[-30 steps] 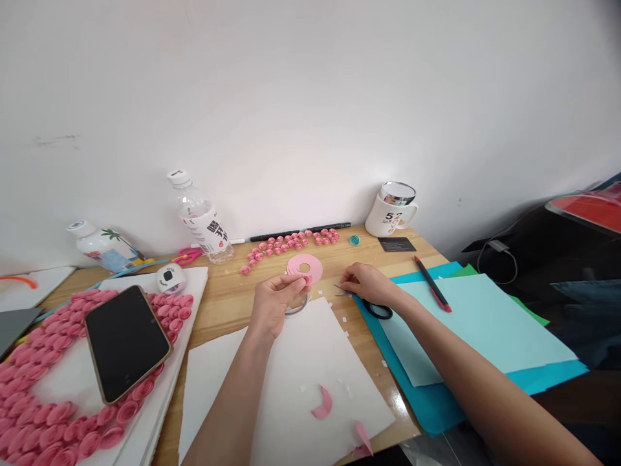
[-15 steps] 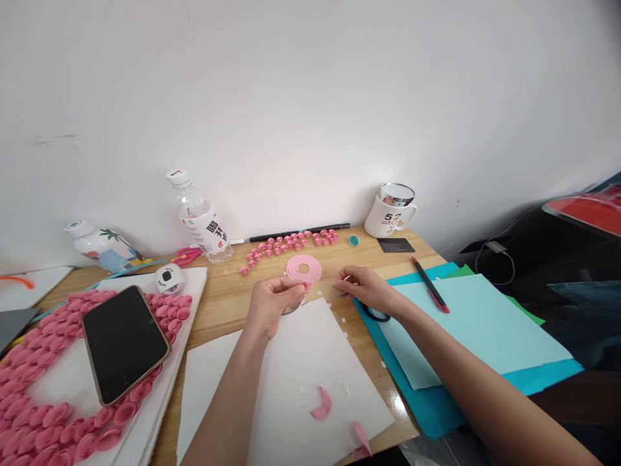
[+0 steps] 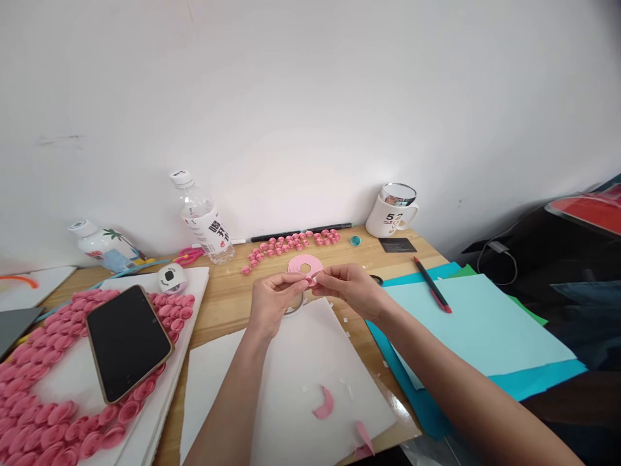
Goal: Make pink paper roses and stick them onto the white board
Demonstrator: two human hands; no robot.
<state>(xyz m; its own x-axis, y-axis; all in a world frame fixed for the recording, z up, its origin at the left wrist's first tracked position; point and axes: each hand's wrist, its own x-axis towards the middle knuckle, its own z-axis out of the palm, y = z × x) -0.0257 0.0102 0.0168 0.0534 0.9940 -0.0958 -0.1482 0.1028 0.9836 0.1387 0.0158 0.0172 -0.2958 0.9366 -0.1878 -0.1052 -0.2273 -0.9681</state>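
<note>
My left hand (image 3: 272,299) is closed in a pinch on a small rolled pink paper flower (image 3: 311,281). Fingertips of my right hand (image 3: 350,288) are pinched together and meet the flower from the right; a tiny pale bit seems to show there, too small to name. Just behind the fingers lie flat pink paper rings (image 3: 297,264), stacked on the wood. Under my left hand a roll of clear tape (image 3: 295,305) is partly hidden. Beyond, small rolled pink flowers (image 3: 279,246) sit in rows. A black scissors handle (image 3: 376,279) shows past my right hand, mostly covered.
White sheets (image 3: 310,362) with pink scraps (image 3: 324,402) lie in front. At left, a phone (image 3: 129,343) rests on a board of pink paper flowers (image 3: 53,424). A bottle (image 3: 208,223) and mug (image 3: 391,213) stand by the wall; blue paper (image 3: 480,323) lies right.
My right hand has moved left, away from the scissors, to the small paper flower in my left hand. My left hand stays nearly in place.
</note>
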